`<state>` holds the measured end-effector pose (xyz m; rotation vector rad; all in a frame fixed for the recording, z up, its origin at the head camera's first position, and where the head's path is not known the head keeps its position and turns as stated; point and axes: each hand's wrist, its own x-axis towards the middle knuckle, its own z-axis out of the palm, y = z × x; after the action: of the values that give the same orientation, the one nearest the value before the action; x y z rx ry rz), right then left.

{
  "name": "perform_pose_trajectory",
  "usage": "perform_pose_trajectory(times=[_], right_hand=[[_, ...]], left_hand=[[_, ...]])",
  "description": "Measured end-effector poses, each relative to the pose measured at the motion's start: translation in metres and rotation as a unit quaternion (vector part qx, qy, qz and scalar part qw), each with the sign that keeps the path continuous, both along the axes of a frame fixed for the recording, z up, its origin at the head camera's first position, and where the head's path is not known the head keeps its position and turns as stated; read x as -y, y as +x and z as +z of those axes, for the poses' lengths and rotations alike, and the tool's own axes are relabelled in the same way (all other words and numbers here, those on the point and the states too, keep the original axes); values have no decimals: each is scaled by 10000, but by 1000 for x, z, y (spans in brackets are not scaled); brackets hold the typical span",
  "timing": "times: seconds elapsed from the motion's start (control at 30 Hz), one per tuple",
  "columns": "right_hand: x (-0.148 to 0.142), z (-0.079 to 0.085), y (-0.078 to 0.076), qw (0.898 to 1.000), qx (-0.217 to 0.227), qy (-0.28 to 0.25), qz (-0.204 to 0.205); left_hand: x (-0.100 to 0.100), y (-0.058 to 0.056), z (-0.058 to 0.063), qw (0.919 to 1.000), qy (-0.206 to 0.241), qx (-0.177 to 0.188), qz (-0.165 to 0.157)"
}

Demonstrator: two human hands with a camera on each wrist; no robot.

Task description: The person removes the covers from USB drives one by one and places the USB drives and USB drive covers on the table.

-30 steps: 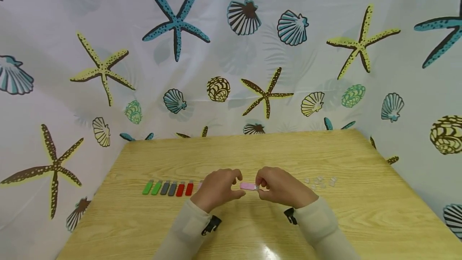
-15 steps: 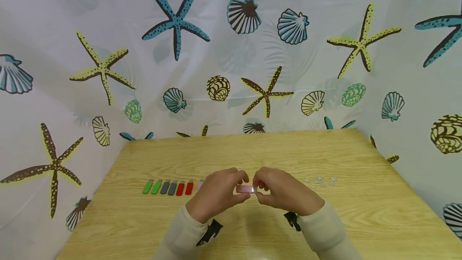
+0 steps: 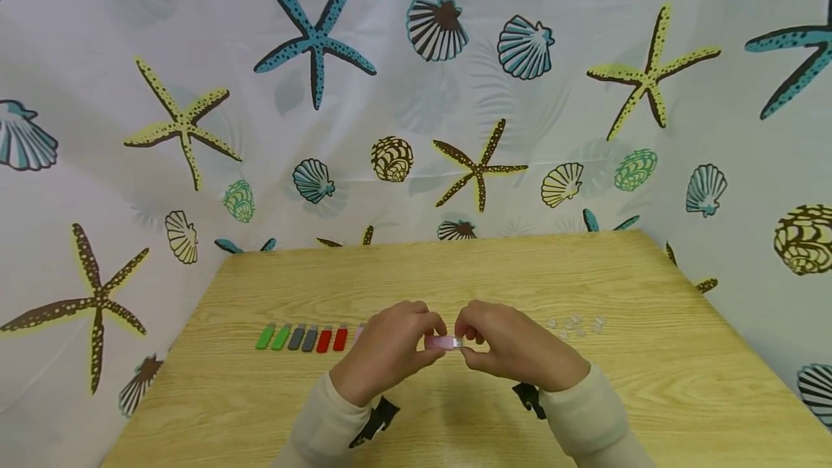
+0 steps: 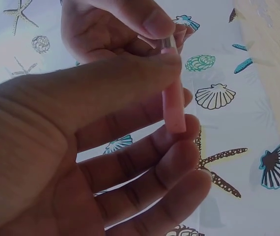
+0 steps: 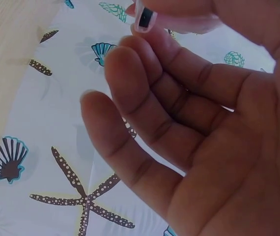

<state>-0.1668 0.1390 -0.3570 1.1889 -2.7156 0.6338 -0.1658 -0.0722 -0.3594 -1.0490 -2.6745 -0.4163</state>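
Note:
Between both hands is a pink USB flash drive (image 3: 439, 342), lying crosswise with its metal connector towards the right. My left hand (image 3: 393, 349) pinches the pink body between thumb and fingers; the left wrist view shows the thumb across the drive (image 4: 175, 110). My right hand (image 3: 516, 345) pinches the connector end with thumb and index finger. In the right wrist view, a translucent rim, seemingly a clear cap (image 5: 139, 24), surrounds the dark connector opening. The other fingers of the right hand (image 5: 199, 132) are loosely bent.
Left of the hands, a row of USB drives lies on the wooden table (image 3: 507, 273): green (image 3: 265, 336), grey (image 3: 297, 337), red (image 3: 324, 339) and a partly hidden pink one (image 3: 360, 331). Several small clear caps (image 3: 574, 323) lie to the right. A patterned curtain (image 3: 403, 100) encloses the table.
The left fingers, earlier spread apart from the drive, have closed on its pink body. The drive has shifted slightly left, while the right hand keeps its pinch on the connector end.

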Motion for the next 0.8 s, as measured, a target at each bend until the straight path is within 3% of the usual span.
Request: perform_pose_trajectory(times=[0.17,0.8], right_hand=[[0,2,1,9999,-132,-89,42],[2,5,3,9998,50,-144,-104]], left_hand=[[0,0,1,10000,64,49,-35],[0,4,6,10000,69,-44,-29]])
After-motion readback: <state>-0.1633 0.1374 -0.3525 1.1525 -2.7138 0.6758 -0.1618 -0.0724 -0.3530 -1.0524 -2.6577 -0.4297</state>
